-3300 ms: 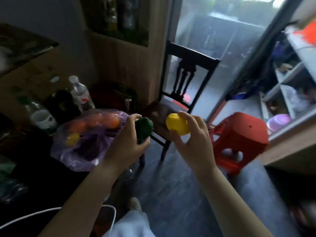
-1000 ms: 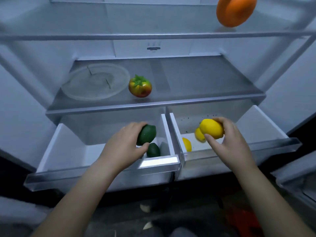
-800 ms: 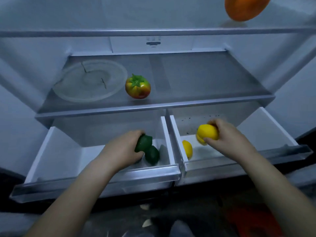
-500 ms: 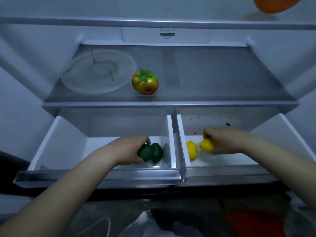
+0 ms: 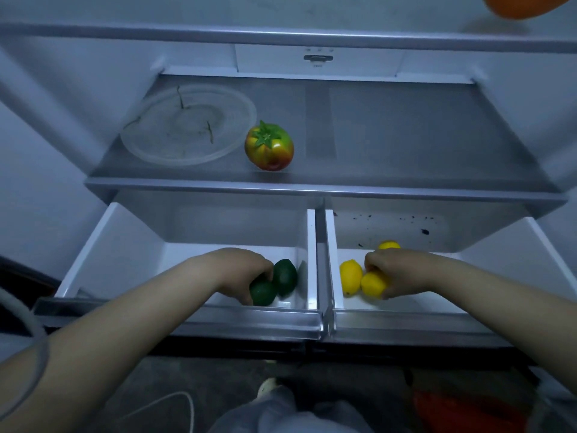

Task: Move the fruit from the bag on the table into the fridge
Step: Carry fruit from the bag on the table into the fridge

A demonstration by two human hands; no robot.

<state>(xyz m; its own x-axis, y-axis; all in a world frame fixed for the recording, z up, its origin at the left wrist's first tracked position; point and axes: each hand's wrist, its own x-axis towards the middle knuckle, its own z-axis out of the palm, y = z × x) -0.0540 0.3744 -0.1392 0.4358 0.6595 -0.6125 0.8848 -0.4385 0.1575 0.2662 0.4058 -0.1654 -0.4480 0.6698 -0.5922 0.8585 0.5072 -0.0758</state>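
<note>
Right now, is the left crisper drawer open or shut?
Open: left drawer juts out past the shelf, two green fruits visible inside.

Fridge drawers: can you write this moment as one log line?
left hand holds green fruit in left drawer | right hand holds lemon in right drawer | neither released yet

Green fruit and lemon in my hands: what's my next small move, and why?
Probably release both: the left hand holds the green fruit low in the left drawer, and the right hand holds the lemon low in the right drawer.
</note>
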